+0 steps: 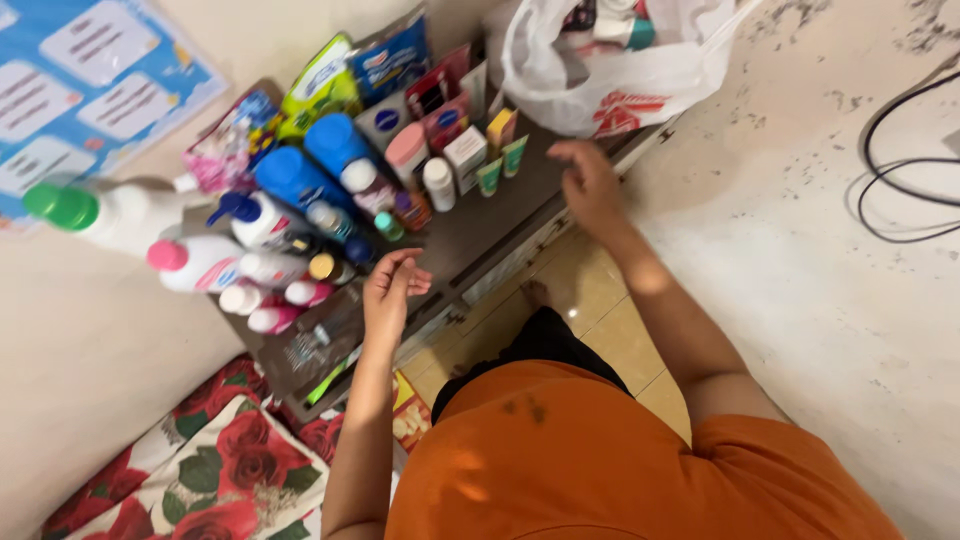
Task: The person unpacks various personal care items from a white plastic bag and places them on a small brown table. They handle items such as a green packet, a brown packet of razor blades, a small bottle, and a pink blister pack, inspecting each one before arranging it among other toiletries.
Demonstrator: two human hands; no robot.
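1. Nearest us, our left hand hovers loosely curled and empty over the desk front edge, just right of the pink-capped bottles.
2. Farther on, our right hand hangs spread and empty over bare desk, near the white plastic bag.

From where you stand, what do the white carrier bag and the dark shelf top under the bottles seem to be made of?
The white carrier bag looks like thin plastic film: it is crumpled, glossy and half see-through, showing items inside. The dark shelf top looks like brown laminate or painted wood, smooth and matt with a pale chipped front edge; which of the two is unclear.
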